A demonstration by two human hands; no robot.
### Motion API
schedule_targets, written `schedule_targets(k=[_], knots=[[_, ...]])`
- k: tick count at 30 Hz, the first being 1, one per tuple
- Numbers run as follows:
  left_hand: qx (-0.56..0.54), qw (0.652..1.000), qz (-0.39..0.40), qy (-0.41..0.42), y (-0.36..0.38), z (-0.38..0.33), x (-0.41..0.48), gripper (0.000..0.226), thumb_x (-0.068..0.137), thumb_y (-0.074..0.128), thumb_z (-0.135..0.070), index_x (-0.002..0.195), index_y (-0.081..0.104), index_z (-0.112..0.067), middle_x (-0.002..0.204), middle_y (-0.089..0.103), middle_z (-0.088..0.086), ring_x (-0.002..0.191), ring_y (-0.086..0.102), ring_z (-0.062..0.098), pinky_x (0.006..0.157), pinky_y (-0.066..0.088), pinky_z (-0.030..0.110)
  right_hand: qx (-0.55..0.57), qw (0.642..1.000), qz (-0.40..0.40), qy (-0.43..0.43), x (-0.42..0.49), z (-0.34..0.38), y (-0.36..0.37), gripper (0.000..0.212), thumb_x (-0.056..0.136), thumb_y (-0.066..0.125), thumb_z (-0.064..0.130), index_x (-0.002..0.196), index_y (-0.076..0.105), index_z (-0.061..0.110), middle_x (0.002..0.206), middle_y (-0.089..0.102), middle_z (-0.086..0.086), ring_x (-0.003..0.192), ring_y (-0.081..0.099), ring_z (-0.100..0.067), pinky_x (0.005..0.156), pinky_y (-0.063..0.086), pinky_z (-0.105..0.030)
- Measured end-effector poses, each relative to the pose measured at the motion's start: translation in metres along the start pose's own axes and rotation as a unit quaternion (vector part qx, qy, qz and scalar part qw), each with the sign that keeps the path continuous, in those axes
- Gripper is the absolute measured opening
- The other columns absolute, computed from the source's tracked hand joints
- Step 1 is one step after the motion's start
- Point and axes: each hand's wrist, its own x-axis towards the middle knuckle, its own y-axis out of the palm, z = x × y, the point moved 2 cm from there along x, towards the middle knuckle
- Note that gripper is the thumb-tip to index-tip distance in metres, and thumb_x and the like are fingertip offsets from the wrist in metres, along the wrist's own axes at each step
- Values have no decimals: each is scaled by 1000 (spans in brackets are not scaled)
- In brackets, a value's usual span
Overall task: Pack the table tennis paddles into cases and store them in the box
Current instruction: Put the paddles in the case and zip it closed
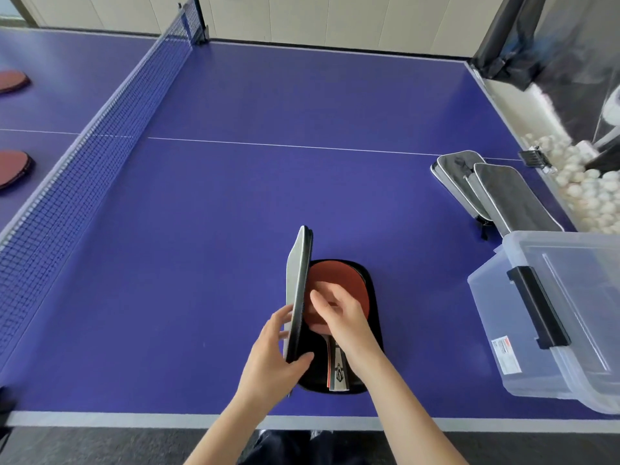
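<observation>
1. I am seeing the left hand (271,350) gripping the raised lid of the open case (297,290), thumb on the inner side and fingers (281,317) on the outer side, clamping it nearly upright.
2. The case's black base is lying flat on the blue worktop (235,213), close to the near edge.
3. The paddle (339,276) is lying in that base, red face up, handle pointing toward me.
4. The right hand (342,317) is hovering over the paddle's blade, its fingers loosely curled and apart, holding nothing.
5. The clear box (536,317) is sitting to the right, with two closed cases (453,176) just beyond it.
6. Two more paddles (13,167) are lying past the net (84,169).
</observation>
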Motion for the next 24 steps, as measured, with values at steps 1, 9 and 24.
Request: schedule_targets(k=[1,9,24], knots=[[17,1000,3,4,6,-2,0,71,73,73,-27,122,34,-59,126,48,-32,115,51,-4,79,52,22,2,1000,5,-2,0,2,1,23,90,62,35,112,64,29,106,70,6,98,67,-8,81,58,-32],[-41,997,58,-38,25,6,6,67,74,79,-41,130,42,-46,131,49,-29,116,48,-13,91,46,21,-103,986,-132,4,7,-9,-44,18,81,68,15,97,64,23,92,71,7,88,67,-8,80,54,-30],[-101,949,-55,-293,34,57,95,74,86,68,-41,145,34,-15,138,48,5,117,52,23,104,43,43,-188,951,-205,135,35,-77,-117,20,87,58,5,105,63,10,97,61,-3,94,60,-26,81,48,-36]])
